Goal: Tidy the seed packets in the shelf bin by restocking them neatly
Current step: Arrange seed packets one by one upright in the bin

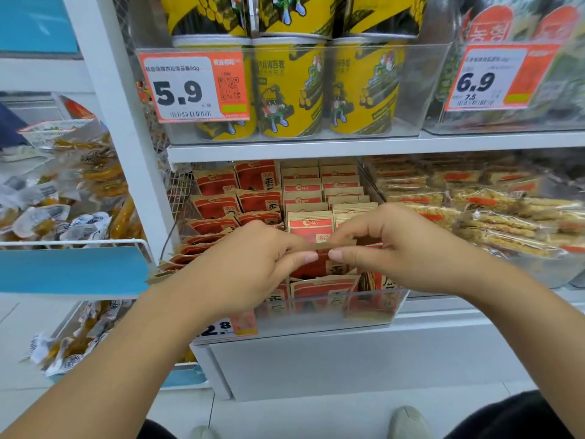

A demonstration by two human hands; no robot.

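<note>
A clear plastic shelf bin (373, 307) on the lower shelf holds many red and tan seed packets (262, 201). Those at the back right stand in tidy rows; those at the left lie tilted and fanned. Over the front of the bin, my left hand (250, 264) and my right hand (395, 248) both pinch the top edge of one red seed packet (323, 266), thumbs nearly touching. Other packets stand behind the bin's front wall, partly hidden by my hands.
Yellow snack tubs (291, 90) fill a clear bin on the shelf above, with orange price tags (193, 87). Wrapped snack bars (493, 213) lie in the bin to the right. A wire basket (76, 242) of small wrapped snacks hangs at left. White floor lies below.
</note>
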